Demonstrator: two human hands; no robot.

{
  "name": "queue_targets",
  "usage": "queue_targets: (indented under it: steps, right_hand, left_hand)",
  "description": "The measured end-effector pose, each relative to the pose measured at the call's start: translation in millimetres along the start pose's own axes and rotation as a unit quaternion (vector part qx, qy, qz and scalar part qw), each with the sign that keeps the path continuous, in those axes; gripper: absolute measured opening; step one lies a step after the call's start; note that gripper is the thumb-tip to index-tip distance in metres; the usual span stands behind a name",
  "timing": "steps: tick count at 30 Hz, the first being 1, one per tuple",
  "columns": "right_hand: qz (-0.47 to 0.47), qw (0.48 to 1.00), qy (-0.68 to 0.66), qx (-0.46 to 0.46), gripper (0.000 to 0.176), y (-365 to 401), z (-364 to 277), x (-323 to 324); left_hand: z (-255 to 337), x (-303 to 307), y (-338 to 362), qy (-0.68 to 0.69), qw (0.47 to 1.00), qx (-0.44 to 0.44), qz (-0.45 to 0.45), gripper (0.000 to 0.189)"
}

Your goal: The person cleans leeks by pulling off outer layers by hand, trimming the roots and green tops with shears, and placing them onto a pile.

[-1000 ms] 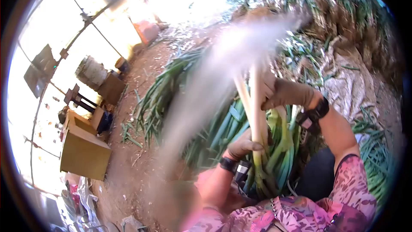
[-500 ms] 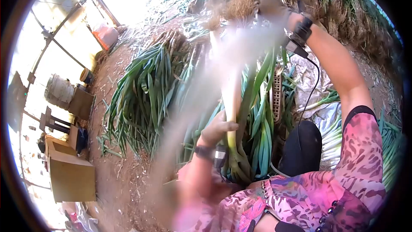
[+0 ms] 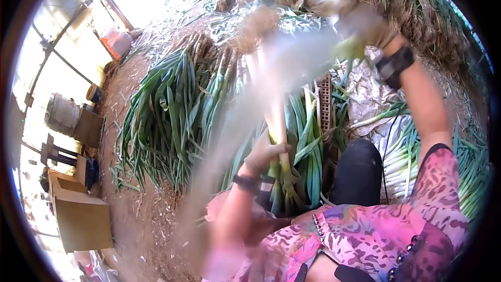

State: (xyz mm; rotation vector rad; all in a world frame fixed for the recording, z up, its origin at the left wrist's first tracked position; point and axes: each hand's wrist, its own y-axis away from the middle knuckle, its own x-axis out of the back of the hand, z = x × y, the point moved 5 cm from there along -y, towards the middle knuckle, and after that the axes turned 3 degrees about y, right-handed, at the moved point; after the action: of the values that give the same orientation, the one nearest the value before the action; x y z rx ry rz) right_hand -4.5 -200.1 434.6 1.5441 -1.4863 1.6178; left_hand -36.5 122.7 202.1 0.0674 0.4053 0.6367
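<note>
The left hand is gripping an upright leek by its stalk. The raised right hand is clutching the leek's blurred outer skin.

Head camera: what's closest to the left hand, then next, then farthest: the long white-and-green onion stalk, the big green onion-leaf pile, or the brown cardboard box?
1. Long white-and-green onion stalk: gripped in the left hand.
2. Big green onion-leaf pile: on the dirt, to its left.
3. Brown cardboard box: far left edge.
</note>
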Motion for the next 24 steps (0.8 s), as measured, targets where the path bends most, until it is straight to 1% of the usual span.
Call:
queue_targets:
  steps: [2,5,6,8,9,10,11,13,14,16,17,18,19,21,22,24]
  right_hand:
    - [0.005,0.995,-0.070,0.073,0.024,5.3,-28.8,-49.9]
    - [0.015,0.976,-0.171,0.136,0.011,-8.0,-55.8,-111.2]
    - [0.036,0.971,-0.199,0.129,0.011,-5.9,-74.9,-109.4]
    - [0.065,0.950,-0.266,0.147,0.019,-5.9,-84.1,-108.4]
    - [0.078,0.938,-0.299,0.158,0.024,-5.9,-88.9,-107.9]
    - [0.080,0.921,-0.346,0.161,0.025,-8.6,-91.9,-105.8]
    - [0.073,0.916,-0.380,0.102,0.023,-7.2,-89.9,-107.6]
    - [0.068,0.889,-0.452,-0.017,0.023,-2.3,-85.3,-111.9]
    - [0.061,0.930,-0.362,-0.020,0.024,2.1,-64.7,-124.4]
    - [0.049,0.975,-0.216,0.025,0.029,-11.8,-103.4,-99.0]
    - [0.049,0.987,-0.143,0.049,0.033,-18.5,-122.7,-86.4]
    - [-0.062,0.987,-0.136,-0.063,0.034,-21.1,-123.7,-92.0]
    - [-0.058,0.990,-0.116,-0.047,0.033,-23.2,-126.7,-87.9]
    - [-0.047,0.996,-0.074,-0.014,0.033,-27.0,-133.2,-79.9]
    - [0.070,0.989,0.042,0.120,0.030,-26.9,-141.3,-79.3]
    - [0.119,0.974,0.085,0.171,0.025,-18.5,-142.8,-83.0]
  left_hand:
    - [6.5,-12.0,2.0,0.037,0.999,0.006,-0.034,0.059]
    - [17.1,-22.2,8.6,0.018,0.997,0.011,-0.076,0.062]
    - [14.4,-21.7,10.4,0.007,0.997,0.008,-0.071,0.060]
    - [6.8,-18.9,12.1,-0.015,0.998,0.002,-0.060,0.058]
    - [3.9,-14.6,11.3,-0.004,0.998,0.003,-0.064,0.060]
    - [1.1,-7.8,10.0,0.006,0.997,0.006,-0.070,0.063]
    - [-0.9,-1.6,8.1,0.016,0.997,0.009,-0.078,0.065]
    - [-2.4,9.2,1.7,0.017,0.997,0.008,-0.081,0.067]
    - [-3.4,10.8,-1.3,0.018,0.996,0.009,-0.084,0.067]
    - [0.3,6.0,-5.2,-0.009,0.995,0.009,-0.097,0.069]
    - [0.5,2.1,-4.8,-0.021,0.994,0.011,-0.104,0.070]
    - [2.7,-4.7,-2.3,0.003,0.992,0.024,-0.126,0.072]
    - [6.0,-10.8,1.8,0.011,0.991,0.024,-0.130,0.066]
    - [16.8,-23.2,12.6,0.026,0.990,0.024,-0.136,0.056]
    - [18.7,-22.9,13.6,-0.004,0.991,0.017,-0.131,0.065]
    - [18.9,-22.5,14.6,0.017,0.992,0.003,-0.127,0.069]
